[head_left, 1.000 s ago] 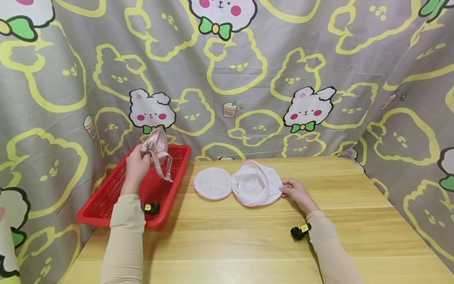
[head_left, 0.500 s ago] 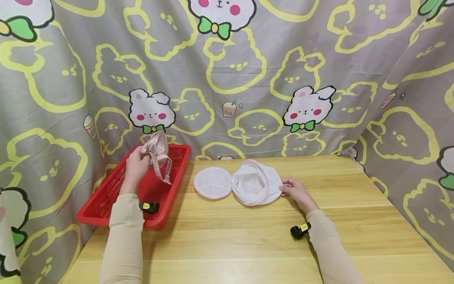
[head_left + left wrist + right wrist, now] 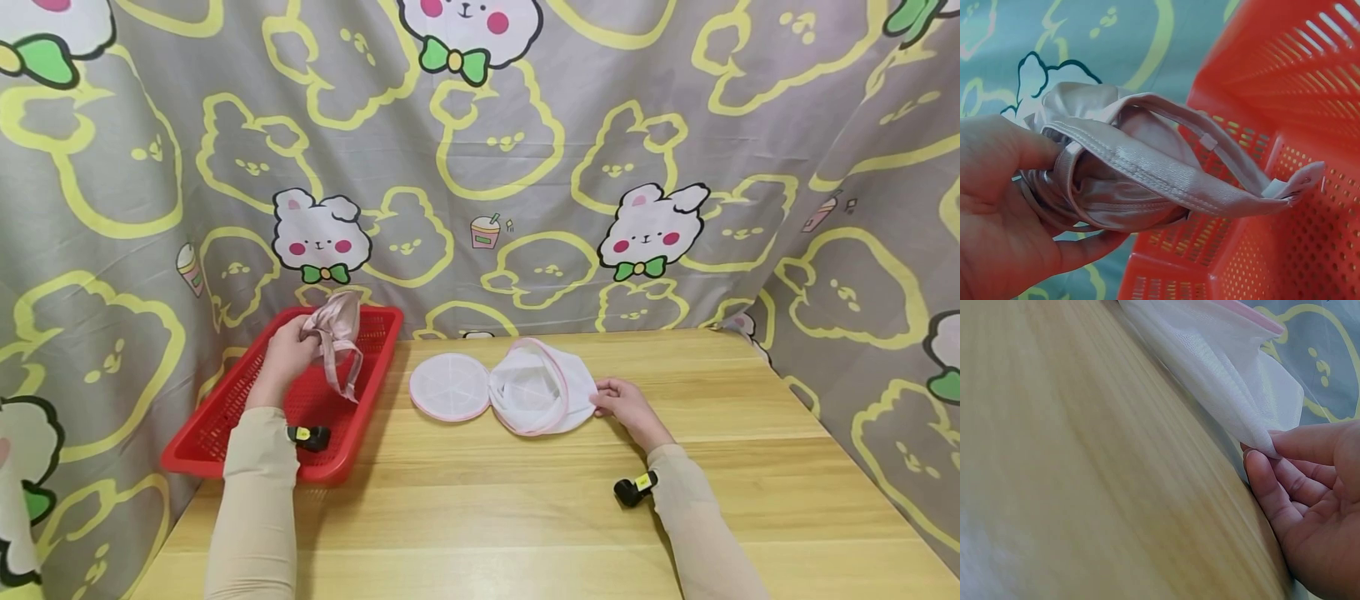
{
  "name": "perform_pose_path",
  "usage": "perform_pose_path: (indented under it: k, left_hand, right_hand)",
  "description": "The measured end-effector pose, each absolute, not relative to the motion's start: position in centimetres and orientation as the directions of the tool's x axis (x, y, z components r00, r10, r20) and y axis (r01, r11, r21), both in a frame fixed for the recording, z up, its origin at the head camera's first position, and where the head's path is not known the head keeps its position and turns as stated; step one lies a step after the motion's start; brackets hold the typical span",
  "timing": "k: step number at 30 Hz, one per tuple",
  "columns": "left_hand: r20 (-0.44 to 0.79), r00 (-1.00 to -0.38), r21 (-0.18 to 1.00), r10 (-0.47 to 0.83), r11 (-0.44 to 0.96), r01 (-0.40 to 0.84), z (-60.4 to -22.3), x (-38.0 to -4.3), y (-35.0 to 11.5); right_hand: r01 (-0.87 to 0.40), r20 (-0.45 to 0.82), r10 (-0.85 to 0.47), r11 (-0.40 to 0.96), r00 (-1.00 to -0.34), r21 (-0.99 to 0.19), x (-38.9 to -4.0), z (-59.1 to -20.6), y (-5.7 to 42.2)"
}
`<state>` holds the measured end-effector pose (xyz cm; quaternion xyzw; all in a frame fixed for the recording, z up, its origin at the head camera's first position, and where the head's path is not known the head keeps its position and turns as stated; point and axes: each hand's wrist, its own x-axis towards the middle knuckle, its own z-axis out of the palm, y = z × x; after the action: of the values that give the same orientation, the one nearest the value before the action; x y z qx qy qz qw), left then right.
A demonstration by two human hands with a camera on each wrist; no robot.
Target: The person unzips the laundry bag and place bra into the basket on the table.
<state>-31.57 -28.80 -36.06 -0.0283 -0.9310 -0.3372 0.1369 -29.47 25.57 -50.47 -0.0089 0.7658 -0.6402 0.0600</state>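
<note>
Above the red basket [image 3: 360, 450], my left hand [image 3: 288, 354] grips a dusty-pink satin bra [image 3: 337, 321]. One strap with its hook end hangs down toward the basket, clear in the left wrist view, where the bra [image 3: 1141, 169] looks bunched between thumb and fingers. On the table, a white mesh laundry bag [image 3: 581, 392] with pink trim lies with its round mouth facing left. Its round lid [image 3: 450, 387] lies spread out at its left side. My right hand [image 3: 630, 408] pinches the bag's right end between thumb and finger, seen closely on the mesh [image 3: 1229, 394] in the right wrist view.
The basket stands at the table's left, against the patterned curtain [image 3: 525, 167] that closes off the back and sides. Wooden tabletop [image 3: 487, 508] stretches in front of the mesh bag and to its right. A small black camera sits on each wrist.
My left hand has lowered slightly with the bra and tilted a little, so the bra hangs lower over the basket. The right hand and the mesh bag have stayed in place.
</note>
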Motion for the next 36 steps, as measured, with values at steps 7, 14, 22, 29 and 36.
perform_pose_path:
  k: [7, 14, 22, 29, 36]
  left_hand:
    - [0.183, -0.983, 0.623, 0.014, 0.772, 0.127, -35.5, -31.7, -29.4]
    - [0.134, -0.990, 0.616, 0.047, 0.778, 0.121, -35.7, -32.2, -29.7]
    - [0.123, -0.992, 0.620, 0.025, 0.779, 0.096, -37.2, -32.8, -30.7]
    - [0.110, -0.994, 0.657, 0.016, 0.749, 0.085, -38.1, -33.3, -31.1]
    - [0.068, -0.998, 0.723, 0.001, 0.689, 0.050, -38.4, -33.3, -31.1]
  right_hand:
    - [0.070, -0.088, -0.093, 0.180, -0.992, -0.981, -29.4, -50.4, 25.5]
    - [0.072, -0.089, -0.091, 0.174, -0.992, -0.982, -29.3, -50.4, 25.4]
    - [0.069, -0.087, -0.097, 0.176, -0.991, -0.982, -29.4, -50.5, 25.3]
    - [0.067, -0.086, -0.097, 0.184, -0.992, -0.981, -29.3, -50.3, 25.4]
    - [0.077, -0.096, -0.095, 0.185, -0.991, -0.980, -29.4, -50.3, 25.4]
